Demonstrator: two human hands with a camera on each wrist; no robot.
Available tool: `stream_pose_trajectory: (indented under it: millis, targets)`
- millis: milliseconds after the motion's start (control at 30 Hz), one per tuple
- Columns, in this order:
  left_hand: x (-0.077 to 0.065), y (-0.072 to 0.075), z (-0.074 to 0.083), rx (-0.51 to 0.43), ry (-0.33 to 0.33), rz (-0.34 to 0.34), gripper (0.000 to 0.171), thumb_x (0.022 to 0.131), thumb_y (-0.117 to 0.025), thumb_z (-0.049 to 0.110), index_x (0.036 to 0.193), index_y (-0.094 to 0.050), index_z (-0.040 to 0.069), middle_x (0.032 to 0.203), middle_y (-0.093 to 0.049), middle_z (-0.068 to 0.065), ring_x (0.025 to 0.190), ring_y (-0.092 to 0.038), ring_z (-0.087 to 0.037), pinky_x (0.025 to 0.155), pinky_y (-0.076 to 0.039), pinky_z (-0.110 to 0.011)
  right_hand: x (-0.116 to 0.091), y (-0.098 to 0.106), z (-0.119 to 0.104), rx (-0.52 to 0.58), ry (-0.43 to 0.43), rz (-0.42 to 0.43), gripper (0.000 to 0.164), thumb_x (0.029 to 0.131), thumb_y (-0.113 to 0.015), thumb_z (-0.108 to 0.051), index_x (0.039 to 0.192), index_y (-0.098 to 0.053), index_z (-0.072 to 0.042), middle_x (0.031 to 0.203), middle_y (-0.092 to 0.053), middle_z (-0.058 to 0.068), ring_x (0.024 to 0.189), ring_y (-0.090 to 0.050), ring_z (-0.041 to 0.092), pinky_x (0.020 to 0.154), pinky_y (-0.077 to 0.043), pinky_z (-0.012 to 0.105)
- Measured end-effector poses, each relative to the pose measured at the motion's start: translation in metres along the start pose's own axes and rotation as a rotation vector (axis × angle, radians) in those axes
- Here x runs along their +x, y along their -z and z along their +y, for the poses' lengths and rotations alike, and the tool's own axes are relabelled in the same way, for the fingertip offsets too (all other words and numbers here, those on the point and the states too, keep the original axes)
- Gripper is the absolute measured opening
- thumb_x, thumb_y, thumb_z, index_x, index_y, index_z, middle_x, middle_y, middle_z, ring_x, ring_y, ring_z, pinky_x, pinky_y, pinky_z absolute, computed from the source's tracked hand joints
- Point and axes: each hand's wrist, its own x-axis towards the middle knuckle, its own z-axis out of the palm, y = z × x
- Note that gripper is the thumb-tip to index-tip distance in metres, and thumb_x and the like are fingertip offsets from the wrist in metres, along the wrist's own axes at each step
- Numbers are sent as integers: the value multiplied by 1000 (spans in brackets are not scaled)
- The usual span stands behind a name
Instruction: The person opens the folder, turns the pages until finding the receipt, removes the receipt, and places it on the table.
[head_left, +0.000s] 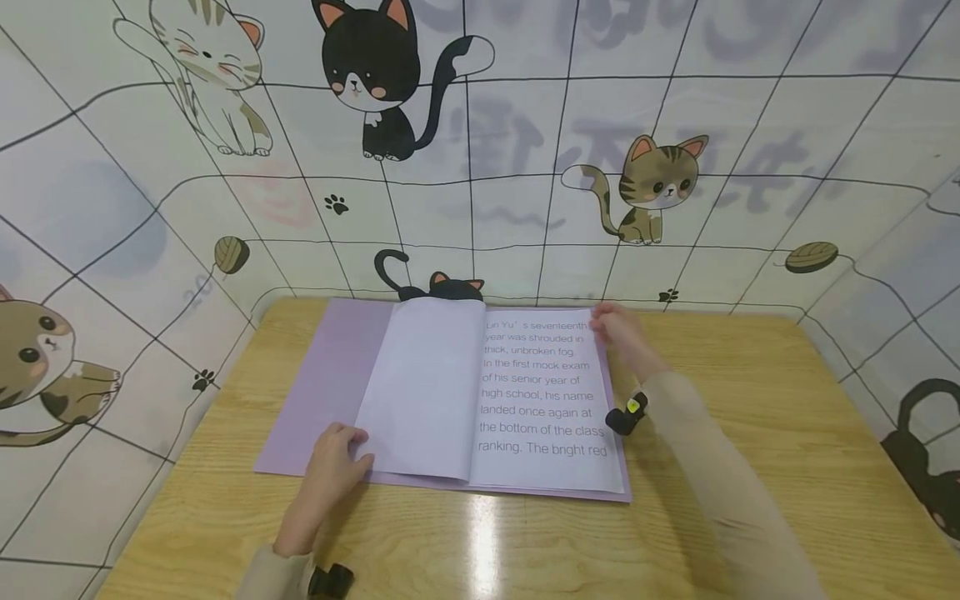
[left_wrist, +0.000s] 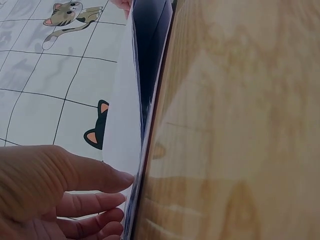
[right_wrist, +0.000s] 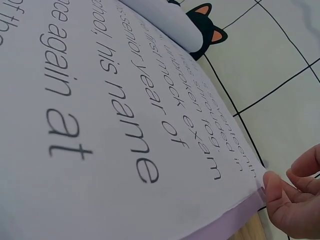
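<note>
A book with large-print pages and a purple cover [head_left: 337, 367] lies spread out on the wooden table. Its left page [head_left: 423, 392] is blank and curves up toward the spine; the right page [head_left: 540, 400] carries several lines of printed English text. My left hand [head_left: 333, 467] rests at the lower left corner of the blank page, thumb and fingers spread apart. In the left wrist view its thumb [left_wrist: 100, 172] touches the page edge. At the upper right corner of the printed page, my right hand [head_left: 618, 329] pinches the page corner. The right fingertips [right_wrist: 273, 186] meet that corner in the right wrist view.
Behind the book and at both sides stands a white gridded backdrop [head_left: 517, 208] with cartoon cats. Wooden table [head_left: 750, 400] extends to the right of the book and in front of it. Small black devices [head_left: 626, 414] are worn at both wrists.
</note>
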Motion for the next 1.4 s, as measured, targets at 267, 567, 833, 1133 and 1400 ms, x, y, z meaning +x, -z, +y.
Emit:
stream_pose_trajectory:
  millis: [267,567,833,1133,1400]
  targets:
    - [1,2,2,-2,16,-26,24,71,-72,-2,93,-64,-11,92,-58,-19,89,-55,-35,81,-47,-47,8,-3,-7,35,-52,7,53,92,-44,-1,143,-32,-2,144,-36,14,112,-41,26,95,-38,33]
    - [2,5,1,-23,18,-39,25,71,-72,-1,93,-64,-10,92,-58,-17,89,-56,-34,81,-47,-46,14,-6,-14,13,-97,61,53,88,-45,-2,141,-38,-2,138,-42,13,94,-44,21,88,-40,32]
    - [3,6,0,-46,11,-50,31,70,-73,0,97,-62,-11,91,-56,-15,79,-51,-24,73,-46,-40,12,-5,-16,-46,-103,43,47,94,-46,-13,138,-40,-1,125,-46,12,97,-44,20,87,-37,30]
    - [5,7,-3,-55,12,-54,37,67,-73,1,100,-61,-11,88,-54,-12,76,-46,-21,69,-42,-36,5,-2,-15,-136,-53,-1,46,95,-47,-14,136,-41,3,118,-48,14,92,-44,19,71,-37,24]
    - [5,7,-4,-69,1,-48,36,67,-73,1,100,-62,-11,87,-53,-12,75,-45,-20,66,-40,-33,-1,-2,-15,-128,-75,-77,50,94,-50,-18,138,-39,2,125,-47,16,105,-43,25,91,-38,35]
